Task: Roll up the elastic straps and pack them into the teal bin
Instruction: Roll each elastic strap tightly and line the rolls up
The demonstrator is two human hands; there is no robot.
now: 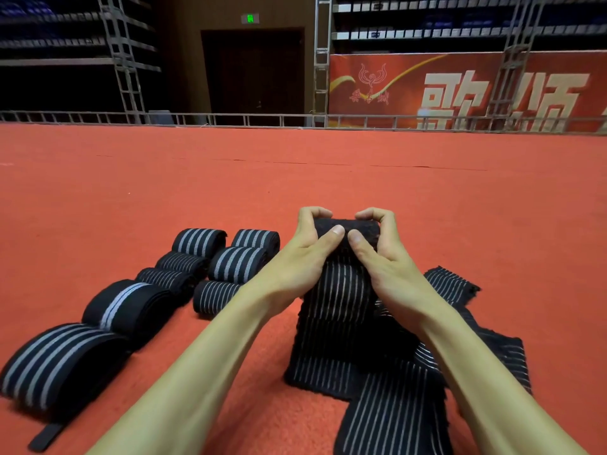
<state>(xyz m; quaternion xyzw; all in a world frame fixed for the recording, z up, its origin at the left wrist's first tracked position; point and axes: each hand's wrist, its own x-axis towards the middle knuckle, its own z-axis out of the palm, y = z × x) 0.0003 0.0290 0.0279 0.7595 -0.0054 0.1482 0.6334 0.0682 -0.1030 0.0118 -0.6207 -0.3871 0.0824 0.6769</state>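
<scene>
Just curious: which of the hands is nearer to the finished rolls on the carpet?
Left. The left hand grips the half-rolled strap just right of the finished rolls; the right hand grips the strap's farther side.

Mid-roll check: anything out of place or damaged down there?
Two things. The nearest rolled strap, bottom left, has a loose tail lying out on the carpet, not tucked in. The strap that the left hand and right hand grip has fuzzy, frayed-looking edges. No teal bin is in view.
</scene>
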